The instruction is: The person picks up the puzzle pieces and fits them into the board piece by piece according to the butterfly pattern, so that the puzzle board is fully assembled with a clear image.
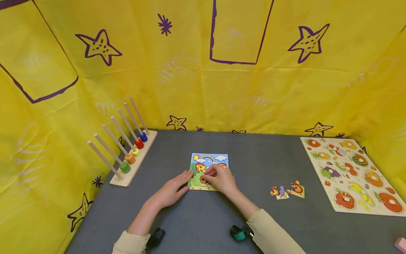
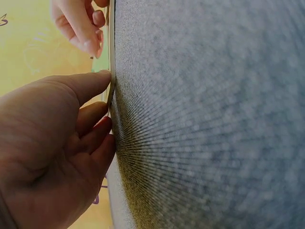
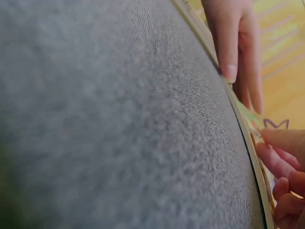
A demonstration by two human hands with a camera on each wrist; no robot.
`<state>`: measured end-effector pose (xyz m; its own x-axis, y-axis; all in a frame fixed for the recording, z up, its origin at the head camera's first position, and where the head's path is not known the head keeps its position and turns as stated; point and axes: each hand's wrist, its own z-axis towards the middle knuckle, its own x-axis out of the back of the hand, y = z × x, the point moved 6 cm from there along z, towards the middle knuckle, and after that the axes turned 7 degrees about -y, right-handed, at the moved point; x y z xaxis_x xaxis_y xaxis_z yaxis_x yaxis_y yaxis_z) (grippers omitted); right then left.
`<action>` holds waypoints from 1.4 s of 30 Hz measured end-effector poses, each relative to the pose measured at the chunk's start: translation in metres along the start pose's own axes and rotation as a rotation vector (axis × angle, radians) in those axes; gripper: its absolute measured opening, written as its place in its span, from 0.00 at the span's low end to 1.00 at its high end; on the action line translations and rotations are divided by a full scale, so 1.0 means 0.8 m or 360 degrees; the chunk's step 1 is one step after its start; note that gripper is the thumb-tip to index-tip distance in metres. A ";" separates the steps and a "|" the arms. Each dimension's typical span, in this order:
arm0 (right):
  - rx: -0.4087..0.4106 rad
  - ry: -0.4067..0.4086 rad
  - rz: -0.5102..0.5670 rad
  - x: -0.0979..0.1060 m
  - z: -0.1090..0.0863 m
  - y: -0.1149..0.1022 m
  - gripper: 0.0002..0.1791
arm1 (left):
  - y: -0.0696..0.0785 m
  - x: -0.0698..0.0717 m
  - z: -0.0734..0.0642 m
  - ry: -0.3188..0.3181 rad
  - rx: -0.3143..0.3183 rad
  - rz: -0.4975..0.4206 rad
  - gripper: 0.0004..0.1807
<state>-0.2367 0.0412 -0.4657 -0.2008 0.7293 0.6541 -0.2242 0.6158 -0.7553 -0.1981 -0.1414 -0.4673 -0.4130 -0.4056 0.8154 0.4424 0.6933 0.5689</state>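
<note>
over at the left, a wooden peg stand (image 1: 125, 179) carries coloured rings (image 1: 125, 168) along its slanting row of poles. next comes the left hand (image 1: 171, 189), its fingers fairly straight and relaxed, touching the left edge of a small square puzzle (image 1: 197, 188) that lies on the dark grey table (image 1: 196, 218) in front of the person. the puzzle is bright: a sun, a rainbow and white clouds on blue sky, red and yellow shapes, green below, a pale strip along the near edge. over its right part the right hand (image 1: 222, 180) is narrowed to a pinch, holding a thin, greenish piece (image 3: 249, 114). further right lie some loose pieces (image 1: 297, 190), orange, yellow and purple, then a pale fruit board (image 1: 345, 183). the puzzle's lower right is hidden by the right hand, and both wrist views catch it nearly edge-on, so its picture is hard to read there. a pink block (image 1: 401, 244) is cut off at the far right.
</note>
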 end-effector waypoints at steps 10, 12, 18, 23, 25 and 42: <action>0.0054 -0.0029 -0.0229 -0.006 0.007 -0.008 0.11 | 0.004 0.001 -0.003 0.0014 -0.0046 0.0048 0.26; 0.0064 -0.0037 -0.0249 -0.008 0.008 -0.008 0.11 | 0.005 0.002 -0.003 0.0015 -0.0057 0.0058 0.25; 0.0089 -0.0076 -0.0282 -0.010 0.012 -0.009 0.09 | 0.007 0.003 -0.003 0.0020 -0.0078 0.0081 0.24; 0.0151 -0.0083 -0.0320 -0.012 0.012 -0.014 0.09 | 0.010 0.005 -0.003 0.0034 -0.0106 0.0099 0.24; 0.0163 -0.0080 -0.0340 -0.012 0.011 -0.015 0.09 | 0.011 0.005 -0.003 0.0044 -0.0115 0.0106 0.24; 0.0124 -0.0065 -0.0429 -0.017 0.014 -0.016 0.13 | 0.007 0.005 -0.002 0.0049 -0.0125 0.0107 0.23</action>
<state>-0.2422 0.0200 -0.4644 -0.1619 0.5288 0.8332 -0.3468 0.7599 -0.5497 -0.1960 -0.1406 -0.4606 -0.3557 -0.3787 0.8544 0.5298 0.6714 0.5182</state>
